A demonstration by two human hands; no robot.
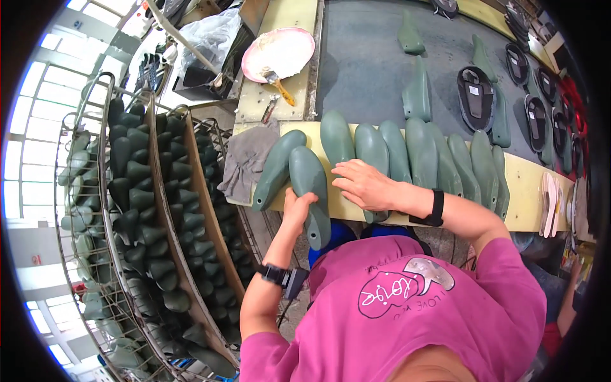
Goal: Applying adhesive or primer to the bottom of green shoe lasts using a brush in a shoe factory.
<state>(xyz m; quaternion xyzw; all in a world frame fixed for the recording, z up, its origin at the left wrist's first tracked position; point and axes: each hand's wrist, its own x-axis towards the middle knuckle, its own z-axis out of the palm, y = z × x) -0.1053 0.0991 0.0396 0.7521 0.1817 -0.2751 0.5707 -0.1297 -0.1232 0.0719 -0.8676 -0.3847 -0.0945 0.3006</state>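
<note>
My left hand (297, 209) is wrapped around a green shoe last (308, 167), its narrow heel end with a hole pointing toward my body. My right hand (366, 184) hovers at the near side of the row, fingers stretched toward the held last and apart from it. Its wrist lies across the lower part of another shoe last (373, 148). To the left of the held one, a further last (280, 162) leans over the yellow board (522, 191). Several more lasts (421, 149) stand side by side to the right.
Left of me stands a wire rack (108, 235) packed with dark green lasts. A pink-rimmed dish (299, 39) of white paste with a brush (280, 88) sits at the far left, above a grey cloth (248, 159). Beyond the board, a grey belt (363, 70) carries lasts and black shoe parts (476, 99).
</note>
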